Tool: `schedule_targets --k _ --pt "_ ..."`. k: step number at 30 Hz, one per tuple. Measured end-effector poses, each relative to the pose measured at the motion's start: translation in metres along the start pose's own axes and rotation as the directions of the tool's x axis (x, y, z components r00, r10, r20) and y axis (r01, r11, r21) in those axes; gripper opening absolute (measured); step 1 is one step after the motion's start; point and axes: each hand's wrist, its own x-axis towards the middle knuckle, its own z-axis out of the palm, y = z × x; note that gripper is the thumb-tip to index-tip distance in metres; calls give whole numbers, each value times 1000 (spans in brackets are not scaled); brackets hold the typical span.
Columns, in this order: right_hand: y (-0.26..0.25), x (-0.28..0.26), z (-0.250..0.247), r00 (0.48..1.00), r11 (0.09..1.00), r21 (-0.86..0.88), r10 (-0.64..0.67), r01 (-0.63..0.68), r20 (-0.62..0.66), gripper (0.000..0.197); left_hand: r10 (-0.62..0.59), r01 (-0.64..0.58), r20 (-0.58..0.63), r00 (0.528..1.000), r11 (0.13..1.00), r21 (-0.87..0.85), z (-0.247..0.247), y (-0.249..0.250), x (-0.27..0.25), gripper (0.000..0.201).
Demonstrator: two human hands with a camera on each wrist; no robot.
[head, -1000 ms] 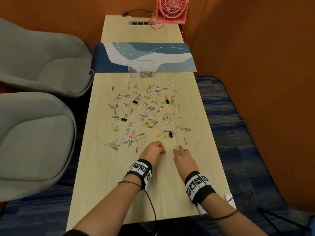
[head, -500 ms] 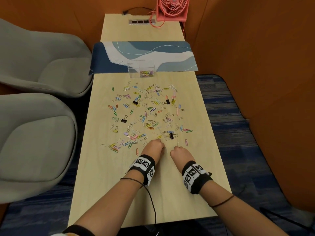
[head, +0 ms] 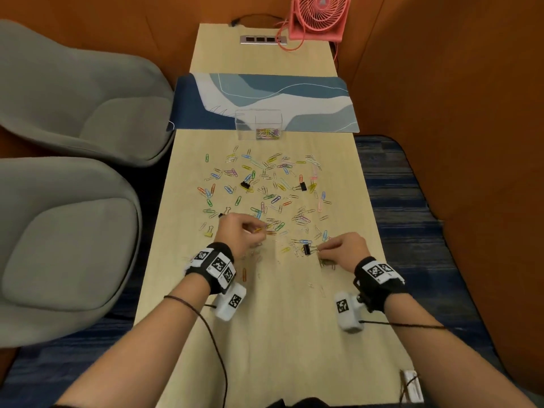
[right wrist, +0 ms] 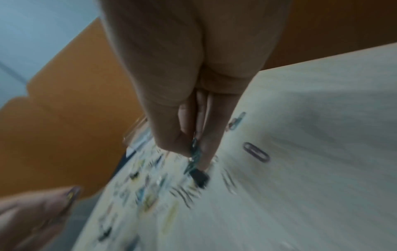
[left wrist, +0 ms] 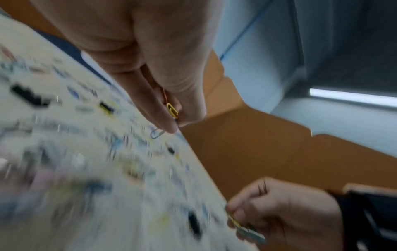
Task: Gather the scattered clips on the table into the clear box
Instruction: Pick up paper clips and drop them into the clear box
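Several coloured paper clips [head: 266,187] and a few black binder clips [head: 302,187] lie scattered over the middle of the light wooden table [head: 279,334]. The clear box [head: 259,125] stands at the far edge of the scatter, with some clips inside. My left hand [head: 240,234] is raised over the near left of the scatter and pinches a yellow and an orange paper clip [left wrist: 171,109]. My right hand [head: 344,248] is at the near right, its fingers pinching small clips [right wrist: 194,152] beside a black binder clip [head: 306,249].
A blue and white mat [head: 265,101] lies under and behind the box. A pink fan [head: 319,16] and a socket strip [head: 263,39] are at the table's far end. Two grey chairs [head: 67,231] stand to the left, orange walls to the right.
Both hands have lifted off the table and moved apart, the left forward and left, the right out to the right. Each now pinches clips.
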Motion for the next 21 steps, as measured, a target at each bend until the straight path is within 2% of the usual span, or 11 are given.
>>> schedule_targets --k 2,5,13,18,21 --pt "-18 5 -13 1000 971 238 3 -10 29 15 24 -27 -64 998 998 -48 -26 9 14 12" --pt "-58 17 -30 998 906 423 -47 28 34 17 53 -68 -159 986 994 -89 -61 23 42 10" --pt "-177 75 -68 963 802 536 -251 265 -100 21 188 -201 -288 939 979 -15 -119 69 145 11" --pt "-225 124 -73 943 707 631 -303 320 -139 13 197 -201 -286 938 979 17 -112 73 221 9" --pt "-239 153 -67 948 647 705 -294 289 -119 11 222 -210 -219 950 974 80 -94 68 262 10"
